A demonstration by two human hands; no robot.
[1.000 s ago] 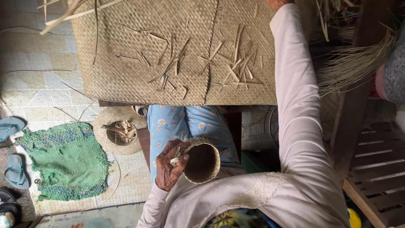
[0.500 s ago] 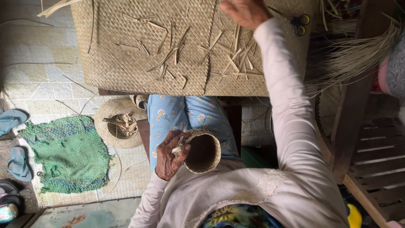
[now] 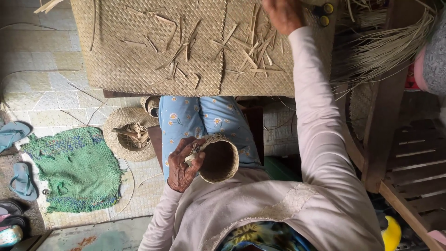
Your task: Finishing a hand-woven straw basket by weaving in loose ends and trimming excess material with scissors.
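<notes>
- Left hand (image 3: pixel 182 168) clasps the small basket (image 3: pixel 218 159); its walls are woven, rim unfinished.
- Right hand (image 3: pixel 283 14) reaches among strips (image 3: pixel 253 51) on the mat (image 3: pixel 139 65); grip unclear.

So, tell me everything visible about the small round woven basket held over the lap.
The small round woven basket is tan, made of plaited straw-like strips, cup-shaped with a braided rim. It lies tilted, its dark open mouth facing the camera. The left hand grips its rim, with loose strips between the fingers. It sits above the blue flowered trousers.
</notes>
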